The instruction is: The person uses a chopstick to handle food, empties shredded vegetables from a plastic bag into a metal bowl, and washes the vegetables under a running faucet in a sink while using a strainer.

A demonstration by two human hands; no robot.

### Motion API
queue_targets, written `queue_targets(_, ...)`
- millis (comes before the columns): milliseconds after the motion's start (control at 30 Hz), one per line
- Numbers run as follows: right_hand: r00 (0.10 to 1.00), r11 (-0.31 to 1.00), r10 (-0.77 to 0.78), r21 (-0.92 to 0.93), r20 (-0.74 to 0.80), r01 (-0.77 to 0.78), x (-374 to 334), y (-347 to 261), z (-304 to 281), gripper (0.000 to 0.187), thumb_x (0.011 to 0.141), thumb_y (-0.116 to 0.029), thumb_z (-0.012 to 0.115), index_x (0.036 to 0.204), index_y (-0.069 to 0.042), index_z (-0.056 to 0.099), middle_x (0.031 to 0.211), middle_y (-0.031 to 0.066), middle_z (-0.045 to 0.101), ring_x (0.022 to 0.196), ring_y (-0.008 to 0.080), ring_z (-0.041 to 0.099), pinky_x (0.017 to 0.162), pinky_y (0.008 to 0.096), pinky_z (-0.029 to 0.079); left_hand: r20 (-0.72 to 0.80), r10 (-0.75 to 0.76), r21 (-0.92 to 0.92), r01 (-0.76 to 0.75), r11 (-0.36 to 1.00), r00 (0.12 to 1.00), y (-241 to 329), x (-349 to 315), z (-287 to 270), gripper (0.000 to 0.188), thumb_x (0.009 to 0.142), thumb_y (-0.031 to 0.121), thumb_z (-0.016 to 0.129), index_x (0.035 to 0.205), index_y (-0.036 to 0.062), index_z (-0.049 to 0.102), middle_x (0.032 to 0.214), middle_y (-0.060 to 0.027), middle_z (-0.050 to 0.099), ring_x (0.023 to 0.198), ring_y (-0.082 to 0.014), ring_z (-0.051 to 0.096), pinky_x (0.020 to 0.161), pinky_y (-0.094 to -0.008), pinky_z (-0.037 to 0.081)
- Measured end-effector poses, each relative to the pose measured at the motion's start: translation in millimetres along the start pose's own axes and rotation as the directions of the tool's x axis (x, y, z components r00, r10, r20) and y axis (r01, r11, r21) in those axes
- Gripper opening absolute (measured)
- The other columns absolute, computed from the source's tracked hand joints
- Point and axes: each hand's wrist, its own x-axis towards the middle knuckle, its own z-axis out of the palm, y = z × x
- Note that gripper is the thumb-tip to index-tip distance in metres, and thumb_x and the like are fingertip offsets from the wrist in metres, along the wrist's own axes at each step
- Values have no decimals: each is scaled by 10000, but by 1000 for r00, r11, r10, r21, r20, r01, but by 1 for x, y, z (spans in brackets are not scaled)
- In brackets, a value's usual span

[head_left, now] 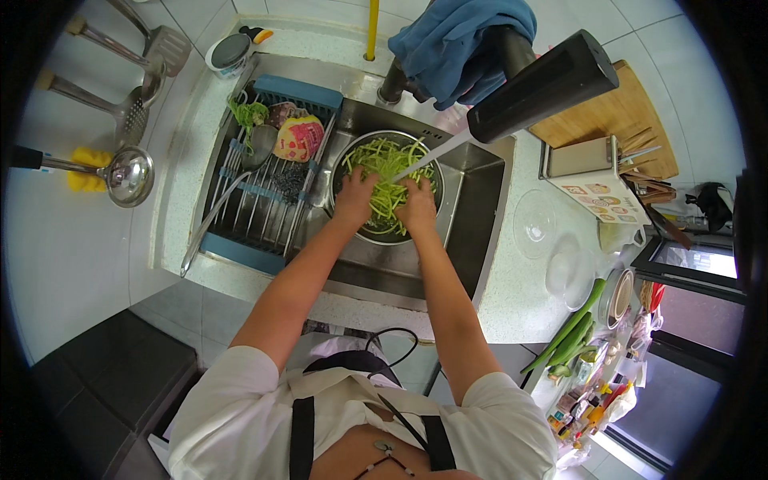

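A round metal bowl (389, 241) sits in the sink, full of thin green vegetable strips (387, 210). Water streams from the black faucet (544, 86) onto the strips. Both my hands reach into the bowl. On its left side, my left hand (357, 197) has its fingers curled into the strips. Opposite it, my right hand (418, 208) grips strips along the bowl's right side. The fingertips of both hands are partly buried in the green, so how much each holds is hidden.
Left of the bowl, a blue-edged drying rack (228, 248) holds a pink-and-yellow root vegetable (299, 138), leafy greens, a scrubber and a long-handled ladle (210, 218). A blue cloth (460, 48) hangs over the faucet. Clear lids (534, 224) lie on the right counter, before a knife block.
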Motion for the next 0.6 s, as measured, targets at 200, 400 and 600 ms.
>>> queue_targets(200,975,978,-208,44,81,205,-21,-9,-45,870,522,-170,777,1287,-145,363,1343,193,261,1227,379,271,994,400,300,-108,62,52,-57,997,992,18,-26,-23,739,640,28,625,1292,163,305,1361,-157,200,1215,-404,244,957,-440,326)
queue_targets(400,997,879,-38,477,73,-1,-2,22,-34,1004,565,-264,779,1341,-22,191,1389,220,156,1275,330,201,1022,374,231,-39,-276,-798,136,587,960,-1,-12,-14,818,685,177,679,1341,68,202,1363,-186,229,1230,-342,280,983,-432,279)
queue_targets(600,887,461,132,765,442,-450,26,19,-13,892,744,-318,653,1375,-59,77,1418,166,117,1297,283,163,1018,348,209,361,-276,-875,426,231,891,-12,16,-18,775,744,227,663,1349,76,203,1317,-154,335,1194,-280,351,944,-384,331)
